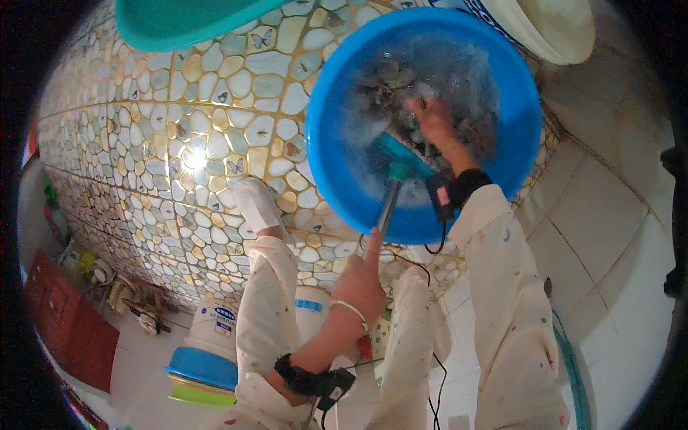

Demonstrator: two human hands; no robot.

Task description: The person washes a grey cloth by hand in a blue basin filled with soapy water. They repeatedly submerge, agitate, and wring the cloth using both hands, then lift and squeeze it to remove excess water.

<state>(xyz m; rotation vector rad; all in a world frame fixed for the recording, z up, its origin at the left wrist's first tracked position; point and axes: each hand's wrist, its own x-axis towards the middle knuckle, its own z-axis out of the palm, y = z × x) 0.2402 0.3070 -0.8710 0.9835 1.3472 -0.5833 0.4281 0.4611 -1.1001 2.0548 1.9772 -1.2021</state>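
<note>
A round blue plastic basin (324,191) holds cloudy, foamy water with a dark, mottled mass (387,80) in it, too blurred to name. My left hand (360,282), a white bangle at its wrist, grips the metal handle (388,207) of a tool with its index finger laid along the shaft. The tool's wide teal head (403,156) rests inside the basin, partly in the water; its underside is hidden. My right hand (438,126) reaches over the rim into the basin, its fingertips at the dark mass; whether they grip any of it is unclear.
Pebble-patterned tiles (215,134) surround the basin. A teal tub (183,27) and a whitish bucket (553,32) stand beyond. Black cables (443,376) hang by my legs. Behind my shoe are a white bucket (207,322), a blue basin (201,368) and a red-brown box-like object (70,322).
</note>
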